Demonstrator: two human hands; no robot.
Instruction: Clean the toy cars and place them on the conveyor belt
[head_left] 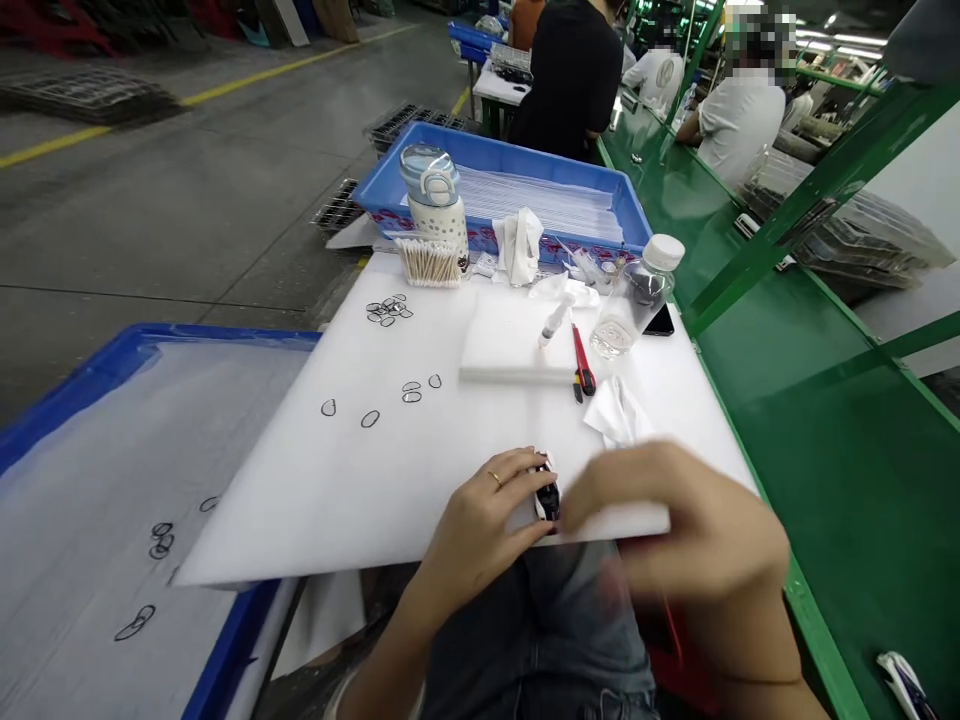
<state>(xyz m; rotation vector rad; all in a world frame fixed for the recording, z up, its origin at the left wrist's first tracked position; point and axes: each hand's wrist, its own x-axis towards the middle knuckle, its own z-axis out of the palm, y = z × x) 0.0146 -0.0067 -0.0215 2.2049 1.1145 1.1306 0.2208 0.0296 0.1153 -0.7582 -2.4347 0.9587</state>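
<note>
My left hand (pixel 491 515) is closed on a small black-and-white plastic part (pixel 548 490), pressing it at the near edge of the white foam-topped table (pixel 360 500). Smeared by motion, my right hand (pixel 682 515) hovers to the right of that part; its fingers are curled, and I cannot make out whether anything is in them. Thin black rings (pixel 370 419) lie scattered on the table's left half, with a heap of rings (pixel 390 310) farther back. A white crumpled tissue (pixel 616 412) lies just beyond my right hand.
Farther back are a foam block (pixel 514 345), a red utility knife (pixel 583 362), a clear bottle (pixel 634 298), cotton swabs (pixel 429 263) and a tumbler (pixel 435 200). Blue trays (pixel 510 145) stand behind and at left. A green conveyor (pixel 847 400) runs along the right; people sit beyond.
</note>
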